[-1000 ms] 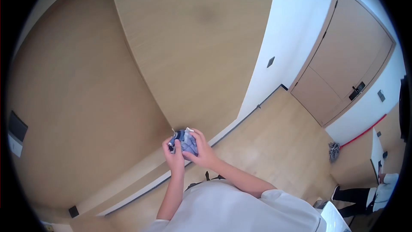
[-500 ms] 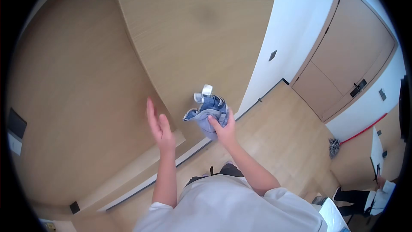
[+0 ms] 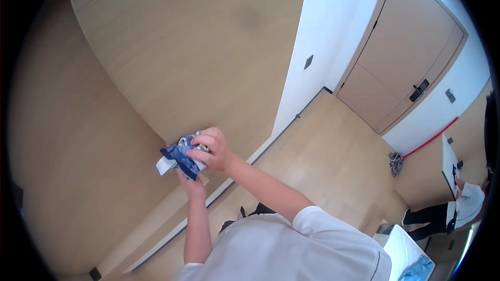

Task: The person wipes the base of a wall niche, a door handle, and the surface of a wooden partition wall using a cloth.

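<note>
A bunched blue cloth (image 3: 179, 157), patterned, with dark blue edging and a white tag-like flap (image 3: 165, 165), is held up in front of the wood-coloured panels. My right hand (image 3: 212, 151) grips it from the right, fingers curled over its upper side. Beneath the cloth is my left hand (image 3: 194, 187), palm side up against its underside; the cloth hides its fingers, so their grip cannot be made out. What kind of garment or item the cloth is does not show.
Wood panels (image 3: 177, 47) stand close ahead. A door (image 3: 406, 52) is at the upper right, with a grey mop head (image 3: 396, 163) on a red pole nearby. Another person (image 3: 463, 205) is at the right edge. A white surface (image 3: 403, 250) with light-blue cloth lies lower right.
My right hand has carried the cloth left to my left hand, which was open and apart from it. The cloth has been turned and bunched. The view has swung right.
</note>
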